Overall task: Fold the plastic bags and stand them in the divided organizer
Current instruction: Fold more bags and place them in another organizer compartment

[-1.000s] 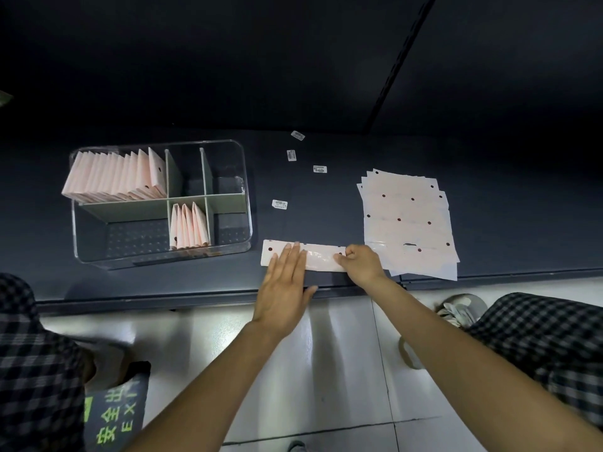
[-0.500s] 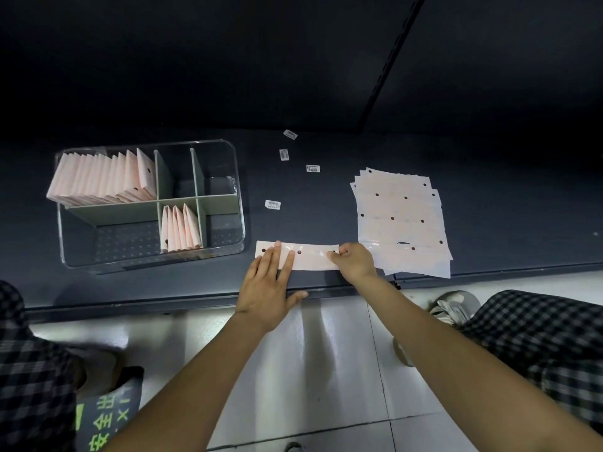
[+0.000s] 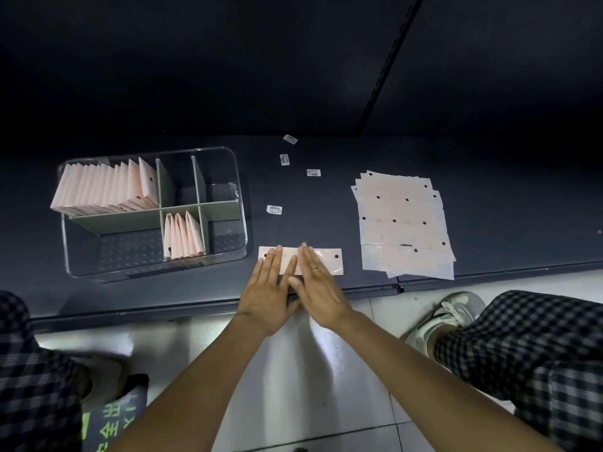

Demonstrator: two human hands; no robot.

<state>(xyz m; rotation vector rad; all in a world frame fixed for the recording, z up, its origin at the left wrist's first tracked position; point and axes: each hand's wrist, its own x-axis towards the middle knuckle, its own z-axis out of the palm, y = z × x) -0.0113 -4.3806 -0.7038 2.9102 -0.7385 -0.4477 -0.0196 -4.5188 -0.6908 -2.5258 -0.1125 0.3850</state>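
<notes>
Both hands lie flat with straight fingers, side by side, pressing the strip (image 3: 328, 260): the left hand (image 3: 267, 290) covers its left part, the right hand (image 3: 318, 285) its middle, so neither grip closes round anything. The strip is a bag folded lengthwise, lying at the near edge of the surface (image 3: 505, 207), just beside the organizer (image 3: 153, 272). It looks thin, light and slick, likely to spring open or slide, so it is best held flat by the palms and lifted by a pinch at one end. The organizer's back-left compartment holds a full row of folded bags (image 3: 104, 187) standing upright; the front-middle one holds a few more (image 3: 182, 234); the others look bare. A stack (image 3: 403, 223) of unfolded bags lies well to the right.
</notes>
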